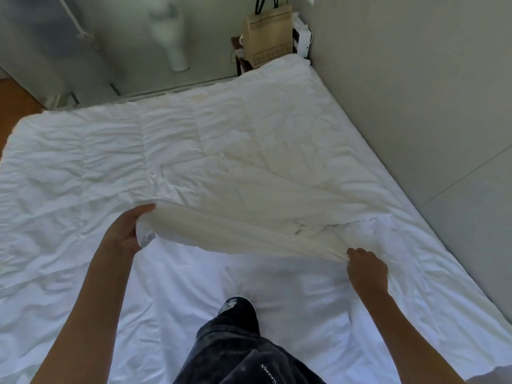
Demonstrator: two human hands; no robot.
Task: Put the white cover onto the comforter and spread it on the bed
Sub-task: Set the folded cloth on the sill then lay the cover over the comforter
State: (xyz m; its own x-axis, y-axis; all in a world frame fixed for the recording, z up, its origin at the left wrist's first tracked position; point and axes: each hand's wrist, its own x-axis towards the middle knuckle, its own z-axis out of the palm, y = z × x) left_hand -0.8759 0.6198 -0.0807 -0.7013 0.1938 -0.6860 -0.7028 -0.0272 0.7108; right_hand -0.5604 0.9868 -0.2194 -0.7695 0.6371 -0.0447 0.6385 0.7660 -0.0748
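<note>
Both arms are stretched forward and down over the bed [454, 245]. The left hand [130, 231] is held palm-in, its fingers [144, 210] curled round a bunched edge of the cream comforter [249, 173], which is lifted off the surface. The right hand [367, 268] is turned knuckles-up, and the comforter's near edge is pinched in its closed fingers. The white cover [69, 189] is spread over the bed beneath and beside the comforter. A knee in dark trousers [235, 322] is pressed into the cover between the arms.
</note>
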